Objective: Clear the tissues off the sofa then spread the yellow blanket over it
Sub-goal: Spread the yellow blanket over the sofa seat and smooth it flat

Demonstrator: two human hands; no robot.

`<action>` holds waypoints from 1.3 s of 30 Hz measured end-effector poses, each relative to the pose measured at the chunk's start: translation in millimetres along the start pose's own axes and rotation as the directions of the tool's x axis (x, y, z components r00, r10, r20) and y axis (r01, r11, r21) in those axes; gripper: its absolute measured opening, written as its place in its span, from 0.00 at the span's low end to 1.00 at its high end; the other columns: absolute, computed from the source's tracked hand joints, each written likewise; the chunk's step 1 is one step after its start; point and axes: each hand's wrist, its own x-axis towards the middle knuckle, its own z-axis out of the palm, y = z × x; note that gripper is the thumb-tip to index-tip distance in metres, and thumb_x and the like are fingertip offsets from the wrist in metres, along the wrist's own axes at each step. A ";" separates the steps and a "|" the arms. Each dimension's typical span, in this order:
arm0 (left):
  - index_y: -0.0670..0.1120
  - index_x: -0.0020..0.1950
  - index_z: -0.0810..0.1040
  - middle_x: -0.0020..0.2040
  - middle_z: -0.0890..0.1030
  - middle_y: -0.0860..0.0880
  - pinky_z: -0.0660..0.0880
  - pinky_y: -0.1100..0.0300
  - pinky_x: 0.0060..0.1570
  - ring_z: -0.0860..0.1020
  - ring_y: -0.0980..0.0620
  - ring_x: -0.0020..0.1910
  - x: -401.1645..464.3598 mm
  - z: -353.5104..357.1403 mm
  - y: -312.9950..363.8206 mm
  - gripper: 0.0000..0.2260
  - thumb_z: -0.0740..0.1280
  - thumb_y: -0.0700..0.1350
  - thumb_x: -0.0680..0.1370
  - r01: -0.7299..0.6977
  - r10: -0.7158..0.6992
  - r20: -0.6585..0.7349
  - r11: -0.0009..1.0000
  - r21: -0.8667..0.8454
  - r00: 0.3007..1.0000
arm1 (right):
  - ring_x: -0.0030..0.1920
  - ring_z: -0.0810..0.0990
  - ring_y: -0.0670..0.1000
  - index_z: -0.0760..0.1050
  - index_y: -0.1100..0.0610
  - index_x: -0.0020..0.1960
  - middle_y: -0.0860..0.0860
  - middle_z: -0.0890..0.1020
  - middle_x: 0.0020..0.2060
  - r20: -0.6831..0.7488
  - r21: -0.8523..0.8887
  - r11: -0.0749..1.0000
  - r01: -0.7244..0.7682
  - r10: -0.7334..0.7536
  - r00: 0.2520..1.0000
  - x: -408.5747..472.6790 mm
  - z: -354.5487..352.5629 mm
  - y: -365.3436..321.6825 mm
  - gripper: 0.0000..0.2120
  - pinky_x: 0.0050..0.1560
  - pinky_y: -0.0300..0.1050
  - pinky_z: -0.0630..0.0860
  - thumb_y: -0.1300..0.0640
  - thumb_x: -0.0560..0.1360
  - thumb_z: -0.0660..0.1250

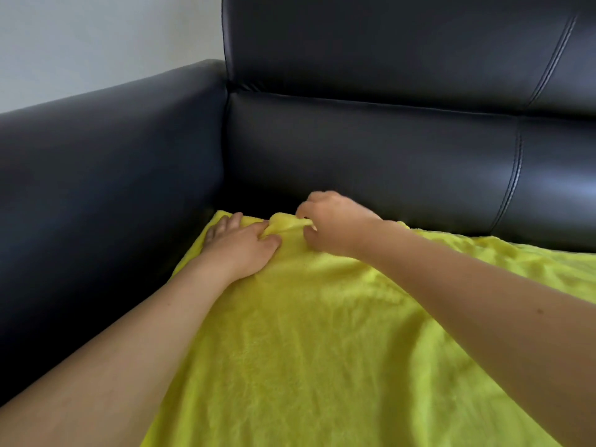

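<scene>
Both forearms come into sight bare from the lower edge, with no sleeve, cuff, watch or strap on either one. The left hand (240, 245) wears no ring or glove, and its fingernails are short and unpainted. The right hand (332, 224) is likewise ungloved and without jewellery. A small dark mole marks the right forearm (537, 311) toward the elbow.

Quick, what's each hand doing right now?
Left hand: open, pressing flat on the fuzzy yellow blanket.
Right hand: closed, pinching a fold of the blanket's far edge.
</scene>
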 end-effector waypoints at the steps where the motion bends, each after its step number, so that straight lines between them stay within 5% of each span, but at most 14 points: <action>1: 0.64 0.79 0.54 0.82 0.46 0.47 0.44 0.45 0.76 0.43 0.42 0.79 -0.6 -0.3 -1.1 0.29 0.49 0.69 0.78 0.012 -0.012 0.020 1.000 0.005 1.000 | 0.63 0.71 0.55 0.72 0.54 0.68 0.52 0.73 0.62 0.043 0.030 0.998 0.049 -0.050 0.998 -1.9 6.6 -0.2 0.18 0.61 0.51 0.72 0.51 0.80 0.57; 10: 0.61 0.80 0.45 0.82 0.44 0.47 0.45 0.46 0.77 0.44 0.43 0.80 5.3 1.0 -0.7 0.36 0.46 0.73 0.76 0.009 -0.011 0.079 1.000 0.023 0.997 | 0.60 0.69 0.53 0.76 0.54 0.63 0.52 0.71 0.60 0.072 0.002 0.995 -0.101 0.100 0.992 -22.1 27.1 1.2 0.24 0.62 0.50 0.70 0.45 0.81 0.48; 19: 0.64 0.79 0.44 0.81 0.41 0.50 0.42 0.45 0.77 0.39 0.46 0.79 30.2 -4.5 -9.6 0.35 0.44 0.75 0.75 -0.034 0.031 0.115 0.999 0.024 0.993 | 0.78 0.48 0.54 0.53 0.51 0.79 0.51 0.50 0.78 0.273 0.213 0.935 -0.283 0.221 0.936 -17.2 30.3 6.8 0.30 0.75 0.55 0.52 0.40 0.81 0.46; 25: 0.65 0.79 0.45 0.81 0.41 0.52 0.41 0.46 0.77 0.39 0.47 0.79 38.2 -4.8 -9.8 0.35 0.45 0.75 0.75 -0.031 0.029 0.116 0.999 0.016 0.993 | 0.72 0.58 0.52 0.70 0.55 0.68 0.50 0.58 0.71 0.081 0.311 0.915 -0.258 0.245 0.966 -24.9 30.6 11.7 0.25 0.70 0.49 0.60 0.41 0.81 0.51; 29: 0.65 0.79 0.46 0.81 0.42 0.53 0.43 0.46 0.77 0.40 0.47 0.80 41.7 -4.2 -12.6 0.35 0.46 0.75 0.75 -0.034 0.033 0.097 0.999 0.008 0.995 | 0.69 0.60 0.53 0.63 0.51 0.75 0.50 0.62 0.67 -0.095 0.146 0.972 -0.185 0.200 0.975 -42.2 24.7 22.2 0.27 0.72 0.49 0.57 0.40 0.80 0.51; 39: 0.66 0.79 0.47 0.81 0.43 0.54 0.42 0.47 0.77 0.41 0.48 0.80 39.9 -4.2 -7.9 0.34 0.47 0.75 0.75 -0.002 0.003 0.094 1.000 -0.011 0.996 | 0.78 0.47 0.54 0.45 0.42 0.79 0.45 0.47 0.79 0.312 0.212 0.879 -0.428 0.354 0.882 -70.3 34.7 80.0 0.32 0.76 0.54 0.48 0.32 0.79 0.43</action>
